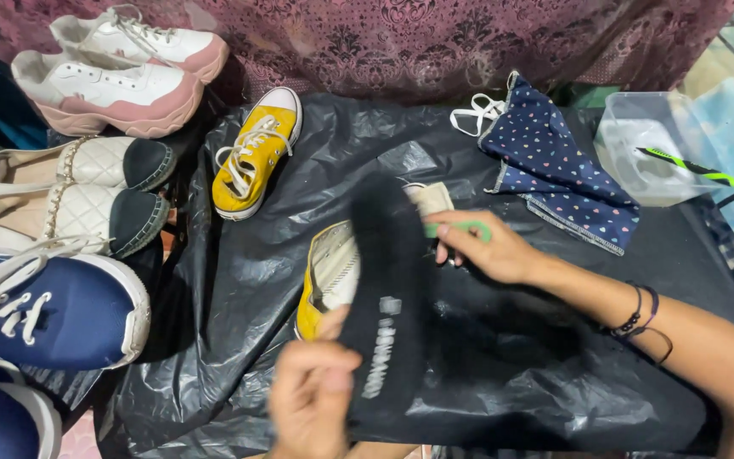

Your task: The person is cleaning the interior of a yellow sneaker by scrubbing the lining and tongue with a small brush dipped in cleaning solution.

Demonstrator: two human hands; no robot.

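My left hand (312, 395) grips the near end of a black cloth (388, 297) with pale print, held over a yellow sneaker (326, 276) that lies on its side on the black plastic sheet (214, 297). My right hand (486, 248) is at the far side of that shoe, fingers closed on a light green handle (460, 227), likely a small brush. The cloth is blurred and hides much of the shoe. A second yellow sneaker (256, 153) with white laces stands upright further back on the sheet.
On the left are white-and-pink sneakers (112, 81), cream quilted flats with dark toes (70, 191) and navy sneakers (44, 310). A dotted navy cloth (554, 161) lies at back right. A clear plastic tub (647, 144) holds a green-and-black tool (690, 166). Patterned maroon fabric (401, 42) hangs behind.
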